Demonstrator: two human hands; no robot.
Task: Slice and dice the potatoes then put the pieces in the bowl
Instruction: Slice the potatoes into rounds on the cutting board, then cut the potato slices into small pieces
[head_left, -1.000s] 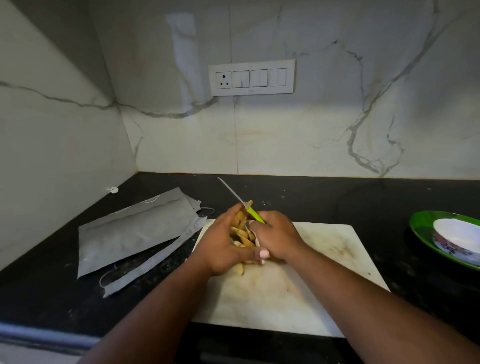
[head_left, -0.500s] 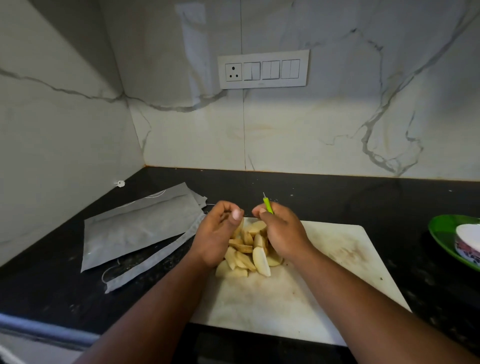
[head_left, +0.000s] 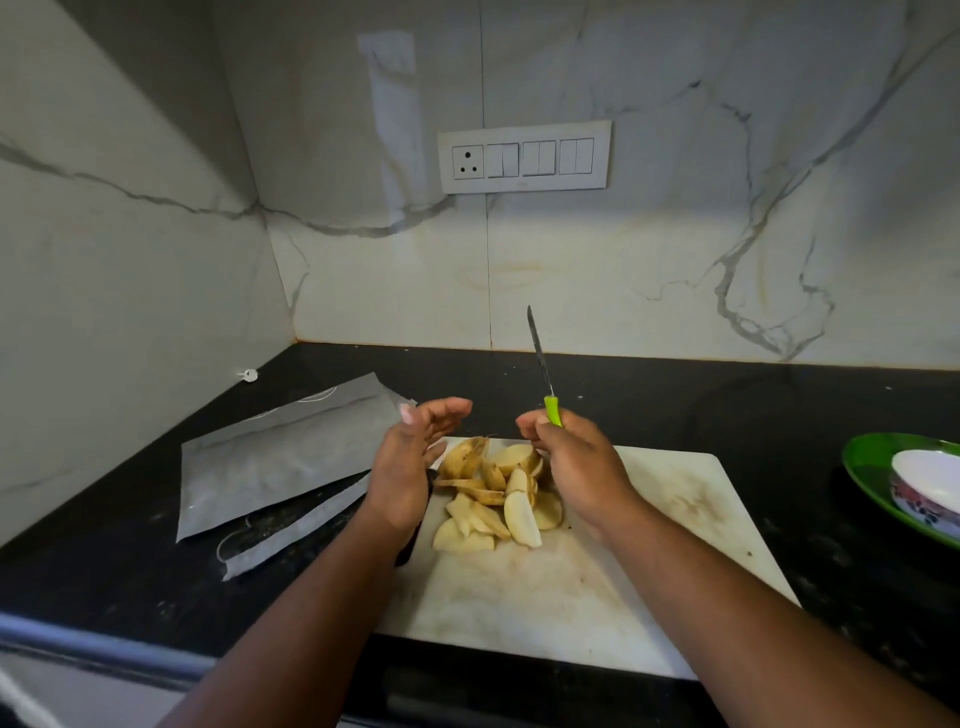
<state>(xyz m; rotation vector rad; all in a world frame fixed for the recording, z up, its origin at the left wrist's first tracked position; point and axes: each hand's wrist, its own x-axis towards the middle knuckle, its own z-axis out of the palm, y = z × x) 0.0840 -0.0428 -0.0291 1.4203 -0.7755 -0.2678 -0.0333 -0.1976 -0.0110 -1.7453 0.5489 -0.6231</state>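
Observation:
A pile of pale potato slices (head_left: 496, 496) lies on the white cutting board (head_left: 623, 571). My left hand (head_left: 410, 462) hovers just left of the pile, fingers relaxed and holding nothing. My right hand (head_left: 576, 462) is right of the pile and grips the green handle of a small knife (head_left: 543, 369), whose blade points up and away. At the right edge stands a white patterned bowl (head_left: 930, 480) on a green plate (head_left: 872, 467).
A grey pouch (head_left: 280, 457) and a torn strip lie on the black counter (head_left: 779, 405) left of the board. Marble walls close the corner behind and to the left. A switch panel (head_left: 524, 156) is on the back wall.
Both hands had gathered the slices together; they have now moved apart and lifted off the pile. The knife blade has swung upright.

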